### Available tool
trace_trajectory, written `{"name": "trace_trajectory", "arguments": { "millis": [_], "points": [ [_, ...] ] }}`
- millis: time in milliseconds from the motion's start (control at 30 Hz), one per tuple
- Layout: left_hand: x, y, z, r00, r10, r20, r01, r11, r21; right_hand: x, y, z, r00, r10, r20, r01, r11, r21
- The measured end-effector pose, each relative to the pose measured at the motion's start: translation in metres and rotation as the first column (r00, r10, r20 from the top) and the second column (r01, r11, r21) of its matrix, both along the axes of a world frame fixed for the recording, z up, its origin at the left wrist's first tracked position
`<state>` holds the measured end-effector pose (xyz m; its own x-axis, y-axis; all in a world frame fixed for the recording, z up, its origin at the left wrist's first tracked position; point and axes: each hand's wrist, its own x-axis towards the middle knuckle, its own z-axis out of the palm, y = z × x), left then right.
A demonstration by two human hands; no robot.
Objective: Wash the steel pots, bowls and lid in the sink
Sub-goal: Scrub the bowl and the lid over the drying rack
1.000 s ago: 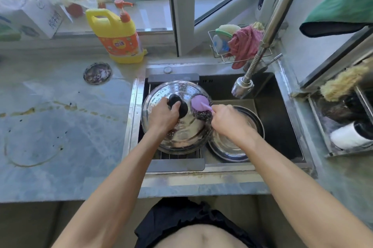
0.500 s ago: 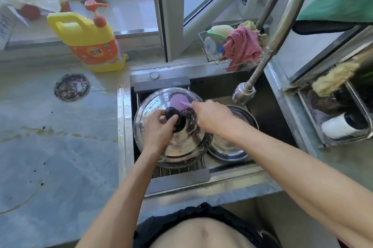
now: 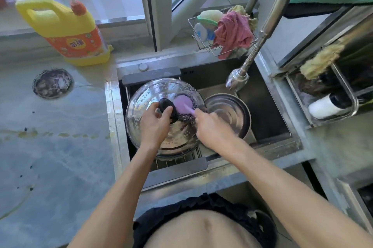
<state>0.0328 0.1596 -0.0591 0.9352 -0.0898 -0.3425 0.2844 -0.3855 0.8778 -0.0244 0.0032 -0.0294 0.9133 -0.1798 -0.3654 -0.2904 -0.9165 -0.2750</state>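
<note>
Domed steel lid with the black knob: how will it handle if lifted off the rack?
The domed steel lid is probably slippery: suds and droplets cover it. Likely stiff and light for its width, being thin formed metal. The black knob, gripped by the left hand, looks the safest hold; resting on the sink rack, it may rock under the purple-handled steel scrubber.

The left hand (image 3: 155,124) grips the black knob (image 3: 168,109) of the soapy steel lid (image 3: 145,102) over the sink's (image 3: 268,114) left side; the right hand (image 3: 212,126) holds a purple-handled scrubber (image 3: 184,106) against the lid; a steel pot (image 3: 230,114) sits just right; a yellow detergent bottle (image 3: 68,31) stands at the bench's (image 3: 50,146) back edge.
</note>
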Motion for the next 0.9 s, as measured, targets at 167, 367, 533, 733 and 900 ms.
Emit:
{"name": "trace_trajectory", "arguments": {
  "millis": [167,367,533,733,900],
  "points": [
    [0.000,-0.003,-0.001,1.000,-0.020,0.003,0.020,0.997,0.074,-0.007,-0.028,-0.006,0.966,-0.257,0.020,0.257,0.960,-0.108],
    [0.004,-0.016,0.005,0.998,-0.063,-0.002,0.061,0.965,0.254,-0.038,-0.018,-0.012,0.975,-0.214,0.065,0.216,0.976,-0.032],
    [0.012,-0.021,0.016,0.993,-0.109,-0.038,0.115,0.939,0.324,-0.046,-0.002,-0.013,0.998,-0.019,0.059,0.015,0.997,0.073],
    [0.016,-0.022,0.041,0.926,-0.378,0.012,0.329,0.821,0.467,-0.016,-0.034,0.001,0.990,-0.117,0.075,0.116,0.993,0.009],
    [0.027,-0.019,0.060,0.756,-0.653,0.042,0.491,0.608,0.623,-0.014,-0.040,0.006,0.980,-0.178,0.094,0.171,0.982,0.078]
  ]
}}
